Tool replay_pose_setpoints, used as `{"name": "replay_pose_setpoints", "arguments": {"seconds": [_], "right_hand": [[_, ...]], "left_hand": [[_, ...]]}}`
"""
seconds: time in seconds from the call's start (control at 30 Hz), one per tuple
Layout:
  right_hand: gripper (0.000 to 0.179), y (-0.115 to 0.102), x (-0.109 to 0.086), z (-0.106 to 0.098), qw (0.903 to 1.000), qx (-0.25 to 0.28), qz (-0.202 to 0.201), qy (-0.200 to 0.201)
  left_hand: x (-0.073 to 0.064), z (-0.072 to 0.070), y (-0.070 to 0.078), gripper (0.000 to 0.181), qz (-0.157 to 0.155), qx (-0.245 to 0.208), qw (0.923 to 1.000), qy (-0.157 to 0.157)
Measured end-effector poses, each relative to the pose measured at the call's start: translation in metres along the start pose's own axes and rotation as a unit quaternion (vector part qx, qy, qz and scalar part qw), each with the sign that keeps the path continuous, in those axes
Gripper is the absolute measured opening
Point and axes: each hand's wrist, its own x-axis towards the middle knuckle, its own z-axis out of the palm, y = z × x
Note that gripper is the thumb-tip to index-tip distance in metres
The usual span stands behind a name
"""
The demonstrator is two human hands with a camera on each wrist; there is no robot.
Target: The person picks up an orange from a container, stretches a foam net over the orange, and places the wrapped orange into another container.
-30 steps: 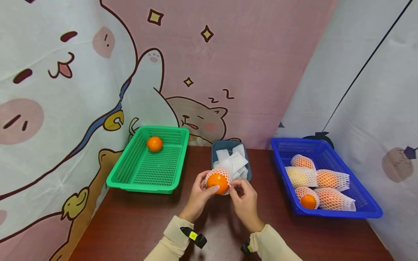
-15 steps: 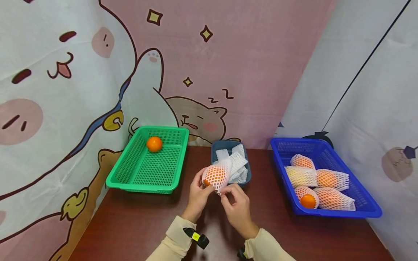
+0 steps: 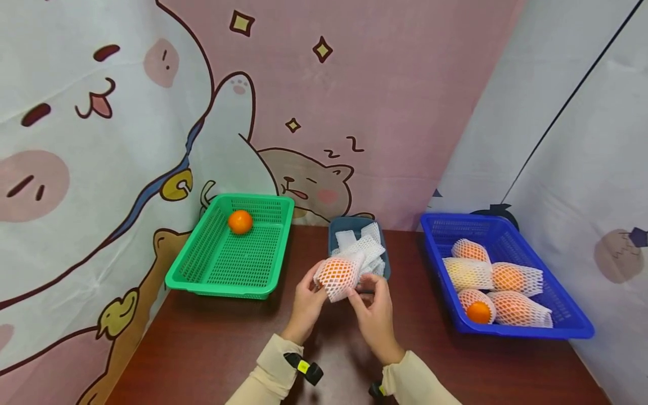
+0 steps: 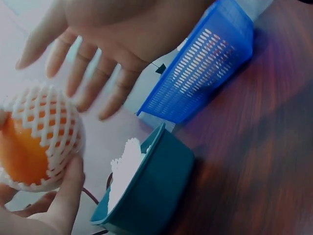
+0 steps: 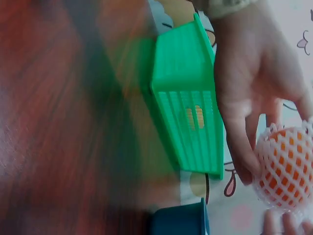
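An orange in a white foam net sleeve (image 3: 338,273) is held above the table by my left hand (image 3: 307,301). In the left wrist view, part of the bare orange (image 4: 23,152) shows past the net, and my left thumb and fingers grip its lower side. Close to its right side is my right hand (image 3: 376,315). Its fingers are spread and fairly straight in the left wrist view, beside the net. Blurred right fingertips (image 5: 288,224) appear below the netted orange in the right wrist view; whether they touch it I cannot tell.
Behind my hands, a small dark teal bin (image 3: 386,264) holds several foam net sleeves (image 3: 368,246). At left, a green basket (image 3: 174,279) contains one bare orange (image 3: 240,222). A blue basket (image 3: 567,320) at right holds several netted fruits (image 3: 508,278).
The net now covers more of the orange, whose bare front faced up a second ago. My right hand dipped toward me with the net's edge, then moved slightly right, its fingers spreading.
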Motion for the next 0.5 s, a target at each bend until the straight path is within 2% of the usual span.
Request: {"name": "replay_pose_setpoints", "arguments": {"seconds": [0.07, 0.13, 0.2, 0.27, 0.4, 0.5], "right_hand": [[0.051, 0.001, 0.003, -0.003, 0.9985, 0.001, 0.052, -0.017], [0.057, 0.0, 0.006, -0.005, 0.9955, 0.009, 0.088, -0.035], [0.056, -0.006, 0.007, -0.007, 0.9936, 0.024, 0.102, -0.043], [0.054, -0.014, 0.008, -0.009, 0.9925, 0.043, 0.106, -0.044], [0.053, -0.03, 0.008, -0.012, 0.9906, 0.051, 0.117, -0.05], [0.055, -0.033, 0.008, -0.012, 0.9882, 0.051, 0.133, -0.056]], "left_hand": [[-0.001, -0.002, 0.002, 0.058, -0.013, -0.002, 0.9991, -0.041], [-0.003, -0.003, 0.004, 0.059, -0.031, -0.011, 0.9959, -0.084], [-0.004, -0.006, 0.004, 0.06, -0.048, -0.028, 0.9916, -0.117], [-0.004, -0.008, 0.004, 0.06, -0.058, -0.038, 0.9884, -0.136], [-0.004, -0.011, 0.002, 0.057, -0.052, -0.03, 0.9889, -0.136], [-0.003, -0.01, 0.002, 0.054, -0.043, -0.02, 0.9933, -0.105]]}}
